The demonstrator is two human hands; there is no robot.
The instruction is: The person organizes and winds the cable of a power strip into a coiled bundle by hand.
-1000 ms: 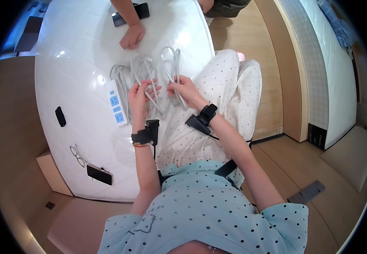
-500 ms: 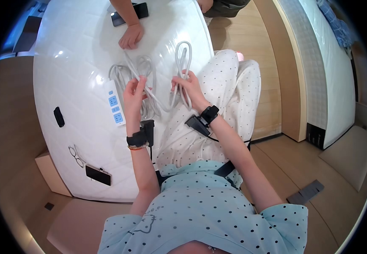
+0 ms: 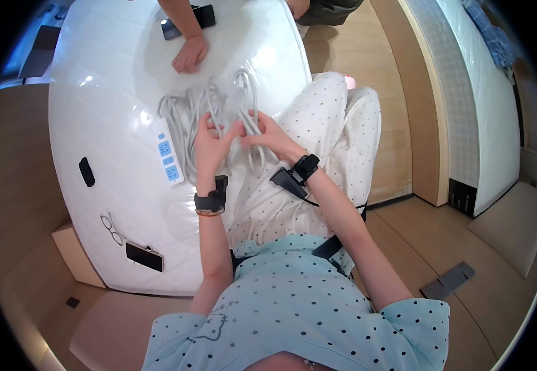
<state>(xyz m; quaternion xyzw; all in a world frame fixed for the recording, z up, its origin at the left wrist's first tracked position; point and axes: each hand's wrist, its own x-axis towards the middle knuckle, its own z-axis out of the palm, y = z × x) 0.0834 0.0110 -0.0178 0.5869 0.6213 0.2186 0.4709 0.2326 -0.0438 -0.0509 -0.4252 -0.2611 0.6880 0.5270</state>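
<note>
A white power strip (image 3: pixel 168 162) with blue socket faces lies on the plastic-covered mattress. Its long grey-white power cord (image 3: pixel 189 133) spreads in loose loops beside it. My right hand (image 3: pixel 273 138) is closed around a bundle of cord loops (image 3: pixel 244 86) above my lap. Close beside it, my left hand (image 3: pixel 214 147) has its fingers curled round another stretch of the cord, thumb pointing toward the right hand. Black straps with small devices sit on both wrists.
Another person's hand (image 3: pixel 190 54) rests on the mattress (image 3: pixel 114 99) beyond the cord, near a dark phone (image 3: pixel 205 17). Toward the left lie a black object (image 3: pixel 86 172), eyeglasses (image 3: pixel 112 229) and another phone (image 3: pixel 145 256). A second mattress (image 3: pixel 476 117) stands at right.
My left hand has moved right, close to my right hand. The loops in my right hand have shifted left and lower. The other person's hand has barely moved.
</note>
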